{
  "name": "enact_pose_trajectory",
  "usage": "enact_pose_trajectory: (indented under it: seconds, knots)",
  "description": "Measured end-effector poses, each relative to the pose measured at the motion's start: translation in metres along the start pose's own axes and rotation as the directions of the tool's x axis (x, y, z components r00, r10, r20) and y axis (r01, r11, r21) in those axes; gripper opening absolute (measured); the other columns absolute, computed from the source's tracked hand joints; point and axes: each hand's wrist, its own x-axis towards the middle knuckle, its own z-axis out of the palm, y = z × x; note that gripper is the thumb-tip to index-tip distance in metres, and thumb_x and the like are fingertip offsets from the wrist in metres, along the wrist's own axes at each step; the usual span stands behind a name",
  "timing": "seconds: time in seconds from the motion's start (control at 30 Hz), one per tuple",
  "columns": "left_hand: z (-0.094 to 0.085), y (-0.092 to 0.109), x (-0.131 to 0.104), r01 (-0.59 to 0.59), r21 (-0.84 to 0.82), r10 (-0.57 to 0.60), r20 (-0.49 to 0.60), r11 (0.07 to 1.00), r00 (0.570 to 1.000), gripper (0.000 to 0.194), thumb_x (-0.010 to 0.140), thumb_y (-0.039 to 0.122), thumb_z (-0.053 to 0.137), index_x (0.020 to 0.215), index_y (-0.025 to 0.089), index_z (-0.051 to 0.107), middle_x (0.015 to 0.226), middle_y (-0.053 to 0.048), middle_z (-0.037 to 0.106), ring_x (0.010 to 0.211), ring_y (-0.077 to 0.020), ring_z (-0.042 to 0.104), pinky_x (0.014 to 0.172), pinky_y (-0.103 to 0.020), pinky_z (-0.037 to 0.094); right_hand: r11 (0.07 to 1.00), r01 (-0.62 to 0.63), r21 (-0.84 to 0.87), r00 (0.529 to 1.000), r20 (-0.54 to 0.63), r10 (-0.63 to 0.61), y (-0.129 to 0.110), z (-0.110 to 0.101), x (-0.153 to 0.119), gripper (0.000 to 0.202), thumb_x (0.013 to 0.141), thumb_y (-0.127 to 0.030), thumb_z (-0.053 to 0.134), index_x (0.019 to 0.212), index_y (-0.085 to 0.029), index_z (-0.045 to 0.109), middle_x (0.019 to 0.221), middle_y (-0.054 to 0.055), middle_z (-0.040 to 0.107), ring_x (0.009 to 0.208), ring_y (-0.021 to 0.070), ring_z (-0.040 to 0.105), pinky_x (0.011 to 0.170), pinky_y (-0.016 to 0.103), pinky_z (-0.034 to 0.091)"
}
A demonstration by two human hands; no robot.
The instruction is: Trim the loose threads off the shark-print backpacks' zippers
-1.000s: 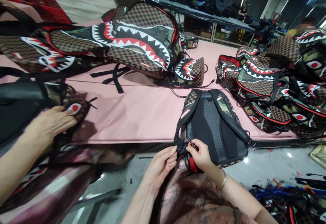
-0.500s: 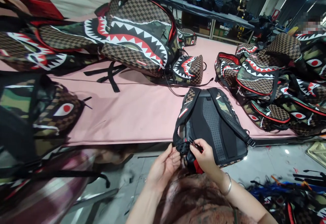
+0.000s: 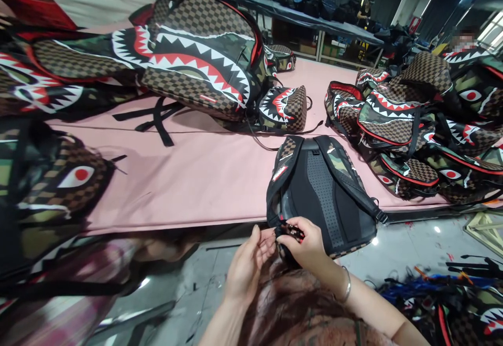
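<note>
A backpack (image 3: 324,188) lies back panel up on the edge of the pink table, its black padded straps and perforated centre strip showing. Its near left corner is at my hands. My right hand (image 3: 308,244), with a bangle at the wrist, is closed in a pinch on a black strap (image 3: 280,226) at that corner. Under its fingers is a small dark, brown-patterned piece I cannot make out fully. Just left of it, my left hand (image 3: 249,262) is palm up, thumb apart and fingers loosely stretched, their tips beside the strap.
Checkered shark-mouth backpacks (image 3: 200,57) lie across the far left of the pink table (image 3: 196,188). More bags (image 3: 401,120) are heaped at right. A nearer bag (image 3: 66,178) and a person's arm (image 3: 161,249) are at left. Bags and straps (image 3: 444,299) lie low at right.
My left hand's fingers have loosened from a curl and opened beside the strap. My right hand has shifted slightly left, still pinching. The view has turned a little to the right.
</note>
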Motion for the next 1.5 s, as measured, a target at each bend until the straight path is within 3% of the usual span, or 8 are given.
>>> enact_pose_trajectory:
  seconds: [0.17, 0.3, 0.47, 0.63, 0.73, 1.0, 1.33, 1.5]
  knots:
    - [0.000, -0.004, -0.001, -0.042, 0.033, 0.040, 0.040, 0.999, 0.998, 0.017, 0.068, 0.020, 0.069, 0.077, 0.007, 0.070, 0.066, -0.005, 0.064, 0.058, -0.0093, 0.056, 0.055, -0.017, 0.049, 0.996, -0.071, 0.051, 0.997, 0.020, 0.070, 0.005, 0.003, 0.008, 0.017, 0.078, -0.032, 0.054, 0.075, -0.017, 0.059, 0.065, -0.001, 0.058, 0.061, 0.0134, 0.052, 0.059, 0.023, 0.041]
    - [-0.002, -0.008, 0.000, -0.028, 0.015, 0.026, 0.090, 0.999, 0.996, 0.025, 0.059, 0.013, 0.071, 0.084, 0.006, 0.070, 0.069, -0.005, 0.065, 0.059, -0.0094, 0.055, 0.058, -0.017, 0.049, 0.986, -0.128, 0.104, 0.992, 0.033, 0.125, 0.008, -0.001, 0.011, 0.019, 0.079, -0.034, 0.052, 0.075, -0.016, 0.057, 0.069, 0.000, 0.059, 0.063, 0.0132, 0.054, 0.060, 0.022, 0.042]
    - [0.000, -0.007, 0.000, 0.048, -0.046, -0.041, 0.127, 0.998, 0.991, 0.028, 0.062, 0.009, 0.064, 0.089, 0.006, 0.070, 0.082, -0.010, 0.068, 0.067, -0.0122, 0.059, 0.063, -0.020, 0.051, 0.999, 0.028, -0.043, 0.999, -0.024, -0.029, 0.002, -0.022, -0.005, 0.023, 0.086, -0.029, 0.046, 0.104, -0.016, 0.051, 0.084, 0.002, 0.062, 0.074, 0.0129, 0.058, 0.068, 0.022, 0.045]
    - [0.002, -0.004, 0.000, 0.107, -0.087, -0.090, 0.181, 0.990, 0.979, 0.030, 0.065, 0.005, 0.057, 0.092, 0.004, 0.068, 0.076, -0.008, 0.064, 0.062, -0.0107, 0.056, 0.058, -0.020, 0.050, 0.890, 0.310, -0.335, 0.949, 0.055, -0.310, 0.009, -0.046, -0.023, 0.018, 0.085, -0.031, 0.053, 0.095, -0.017, 0.058, 0.075, 0.002, 0.063, 0.059, 0.0124, 0.054, 0.059, 0.023, 0.042]
    - [0.002, -0.005, 0.001, 0.128, -0.103, -0.106, 0.190, 0.986, 0.976, 0.031, 0.066, 0.004, 0.053, 0.094, 0.003, 0.067, 0.074, -0.007, 0.062, 0.062, -0.0110, 0.056, 0.057, -0.021, 0.050, 0.796, 0.427, -0.430, 0.903, 0.153, -0.402, 0.013, -0.052, -0.026, 0.020, 0.088, -0.030, 0.049, 0.097, -0.016, 0.059, 0.076, 0.004, 0.064, 0.064, 0.0151, 0.058, 0.061, 0.025, 0.041]
    - [0.003, -0.005, 0.001, 0.143, -0.122, -0.116, 0.206, 0.982, 0.972, 0.032, 0.070, 0.003, 0.048, 0.098, 0.001, 0.064, 0.077, -0.010, 0.061, 0.063, -0.0119, 0.055, 0.055, -0.022, 0.050, 0.730, 0.465, -0.501, 0.881, 0.186, -0.434, 0.011, -0.051, -0.024, 0.020, 0.090, -0.030, 0.047, 0.096, -0.015, 0.058, 0.079, 0.005, 0.066, 0.068, 0.0167, 0.060, 0.062, 0.026, 0.041]
    - [0.004, -0.005, 0.001, 0.184, -0.161, -0.148, 0.210, 0.970, 0.966, 0.034, 0.070, 0.001, 0.046, 0.100, -0.002, 0.061, 0.077, -0.011, 0.060, 0.062, -0.0118, 0.054, 0.054, -0.023, 0.050, 0.767, 0.444, -0.463, 0.893, 0.159, -0.421, 0.017, -0.046, -0.020, 0.021, 0.091, -0.029, 0.044, 0.097, -0.015, 0.057, 0.083, 0.006, 0.066, 0.073, 0.0160, 0.061, 0.064, 0.025, 0.042]
    - [0.009, -0.004, -0.002, 0.190, -0.182, -0.151, 0.208, 0.965, 0.966, 0.034, 0.070, 0.000, 0.046, 0.100, -0.002, 0.061, 0.077, -0.011, 0.060, 0.061, -0.0115, 0.053, 0.053, -0.023, 0.050, 0.676, 0.452, -0.582, 0.881, 0.174, -0.440, 0.017, -0.045, -0.023, 0.022, 0.092, -0.031, 0.044, 0.101, -0.017, 0.057, 0.078, 0.004, 0.065, 0.066, 0.0164, 0.058, 0.062, 0.028, 0.038]
